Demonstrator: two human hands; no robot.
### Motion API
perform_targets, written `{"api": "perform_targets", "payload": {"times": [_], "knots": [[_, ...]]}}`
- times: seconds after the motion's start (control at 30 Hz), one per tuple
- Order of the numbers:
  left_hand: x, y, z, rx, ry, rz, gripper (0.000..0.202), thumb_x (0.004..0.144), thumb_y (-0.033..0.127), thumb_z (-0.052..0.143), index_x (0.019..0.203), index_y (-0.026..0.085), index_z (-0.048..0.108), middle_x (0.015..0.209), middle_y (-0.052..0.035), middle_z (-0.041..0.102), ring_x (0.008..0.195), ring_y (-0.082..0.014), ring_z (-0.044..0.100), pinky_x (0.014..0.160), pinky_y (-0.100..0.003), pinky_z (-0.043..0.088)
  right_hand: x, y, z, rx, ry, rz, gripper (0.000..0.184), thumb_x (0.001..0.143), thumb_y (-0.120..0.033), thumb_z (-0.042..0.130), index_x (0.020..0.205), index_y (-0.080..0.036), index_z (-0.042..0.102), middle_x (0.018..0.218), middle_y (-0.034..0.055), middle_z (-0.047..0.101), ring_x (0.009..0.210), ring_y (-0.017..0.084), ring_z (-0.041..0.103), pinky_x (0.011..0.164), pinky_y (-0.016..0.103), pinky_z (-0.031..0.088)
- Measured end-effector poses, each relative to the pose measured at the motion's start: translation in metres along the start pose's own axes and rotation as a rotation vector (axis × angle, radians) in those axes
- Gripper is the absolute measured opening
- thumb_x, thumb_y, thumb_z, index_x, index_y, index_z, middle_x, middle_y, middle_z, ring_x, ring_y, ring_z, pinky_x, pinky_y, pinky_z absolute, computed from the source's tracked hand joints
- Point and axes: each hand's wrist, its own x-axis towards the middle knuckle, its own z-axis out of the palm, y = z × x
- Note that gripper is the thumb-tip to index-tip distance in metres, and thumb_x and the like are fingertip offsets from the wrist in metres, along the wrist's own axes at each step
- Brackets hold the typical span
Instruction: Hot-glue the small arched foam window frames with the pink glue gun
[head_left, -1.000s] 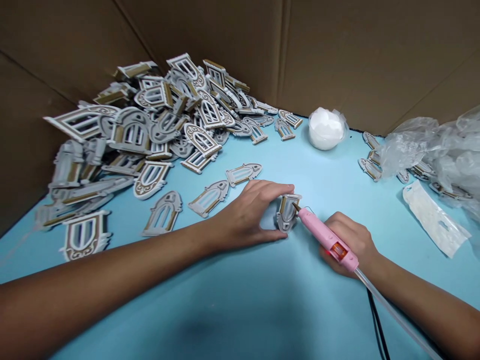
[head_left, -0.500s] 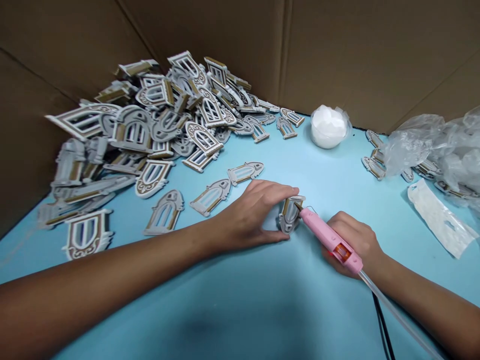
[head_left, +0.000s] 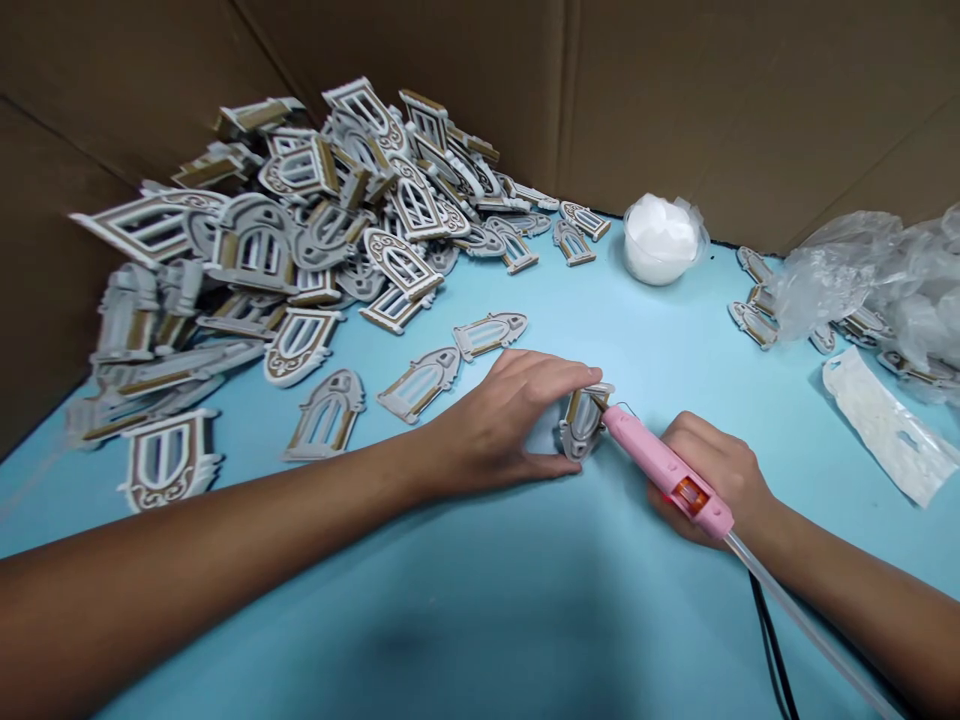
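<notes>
Between thumb and fingers, my left hand (head_left: 517, 420) grips a small arched window ornament (head_left: 580, 428), grey back towards me, tilted up from the table. A pink glue gun (head_left: 652, 455) is in my right hand (head_left: 716, 475), its nozzle at the upper part of the ornament. Out of the gun's rear runs a long clear glue stick (head_left: 802, 615). Whether glue is coming out is too small to tell. Left of my left hand, two flat window ornaments lie grey side up, one nearer (head_left: 420, 383) and one farther (head_left: 490, 334).
A large heap of window ornaments (head_left: 300, 220) leans at the back left against a cardboard wall (head_left: 675, 90). At the back stands a clear tub (head_left: 660, 255) of white pads. Plastic bags (head_left: 847, 270), more ornaments and a white packet (head_left: 889, 425) lie right. A black cable (head_left: 769, 640) runs below my right arm.
Both hands keep nearly the same pose, with the nozzle still at the ornament. The whole view has shifted slightly, and the heap appears a little higher and farther left.
</notes>
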Motion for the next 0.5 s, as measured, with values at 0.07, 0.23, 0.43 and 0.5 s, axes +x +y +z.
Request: {"api": "perform_targets", "payload": {"times": [0.07, 0.23, 0.43, 0.5], "knots": [[0.0001, 0.0005, -0.0005, 0.005, -0.009, -0.001, 0.081, 0.089, 0.036, 0.082, 0.151, 0.027, 0.031, 0.134, -0.0137, 0.067, 0.123, -0.0293, 0.066, 0.102, -0.047, 0.049, -0.0002, -0.0003, 0.0007, -0.003, 0.011, 0.002, 0.022, 0.09, -0.008, 0.055, 0.078, -0.023, 0.045, 0.067, -0.0017, 0.045, 0.057, 0.013, 0.042, 0.05, 0.028, 0.031], [-0.0002, 0.0004, -0.0009, -0.008, 0.001, 0.014, 0.08, 0.089, 0.034, 0.083, 0.151, 0.026, 0.033, 0.134, -0.0141, 0.067, 0.124, -0.0291, 0.065, 0.103, -0.046, 0.049, -0.0003, -0.0009, 0.0009, -0.023, 0.014, 0.012, 0.024, 0.091, -0.009, 0.053, 0.077, -0.023, 0.041, 0.067, -0.0022, 0.041, 0.056, 0.012, 0.038, 0.05, 0.029, 0.028], [0.0005, 0.0007, -0.0009, -0.012, -0.002, 0.013, 0.08, 0.089, 0.034, 0.083, 0.151, 0.026, 0.033, 0.135, -0.0141, 0.068, 0.124, -0.0294, 0.065, 0.103, -0.046, 0.049, 0.0031, -0.0027, -0.001, -0.013, 0.017, -0.006, 0.024, 0.091, -0.01, 0.055, 0.077, -0.024, 0.042, 0.066, -0.0025, 0.042, 0.056, 0.013, 0.04, 0.049, 0.028, 0.029], [0.0006, 0.0007, -0.0009, -0.005, -0.002, 0.01, 0.081, 0.089, 0.035, 0.083, 0.151, 0.027, 0.032, 0.134, -0.014, 0.068, 0.124, -0.0297, 0.066, 0.103, -0.047, 0.049, 0.0035, -0.0032, -0.0011, -0.011, 0.026, 0.001, 0.023, 0.091, -0.011, 0.055, 0.076, -0.024, 0.043, 0.066, -0.0026, 0.042, 0.056, 0.013, 0.04, 0.049, 0.028, 0.029]]}}
